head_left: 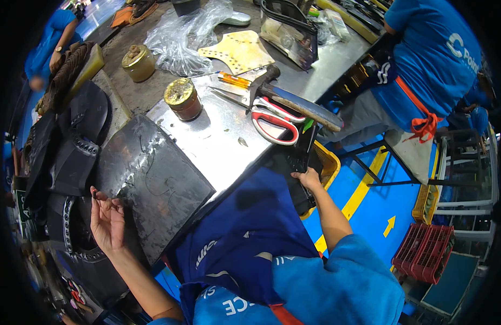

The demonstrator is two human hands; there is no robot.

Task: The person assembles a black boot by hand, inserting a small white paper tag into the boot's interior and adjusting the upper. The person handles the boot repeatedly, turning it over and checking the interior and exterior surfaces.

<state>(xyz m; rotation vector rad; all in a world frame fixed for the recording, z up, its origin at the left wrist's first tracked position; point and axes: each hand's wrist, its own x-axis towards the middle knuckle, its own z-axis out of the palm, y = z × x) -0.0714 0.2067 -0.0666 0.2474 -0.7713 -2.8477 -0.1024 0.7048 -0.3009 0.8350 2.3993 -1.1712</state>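
My left hand [108, 221] is raised palm-up at the left edge of a dark worn mat [153, 179], with thumb and fingertip pinched. A tiny dark bit shows at the fingertips, too small to name. Beside that hand lie black shoe parts [82, 157], some with rows of metal eyelets. My right hand [309, 179] reaches down past the table's right edge and grips a black flat piece [302, 195] by its edge. Under it is a yellow crate [332, 170], partly hidden by the black pieces.
On the metal table [223, 162] lie red-handled scissors [275, 130], a hammer [304, 105], two glue-smeared jars [183, 100], a perforated yellow template [238, 51] and crumpled clear plastic [185, 40]. A co-worker [434, 65] sits at the right; red crates [424, 252] stand on the blue floor.
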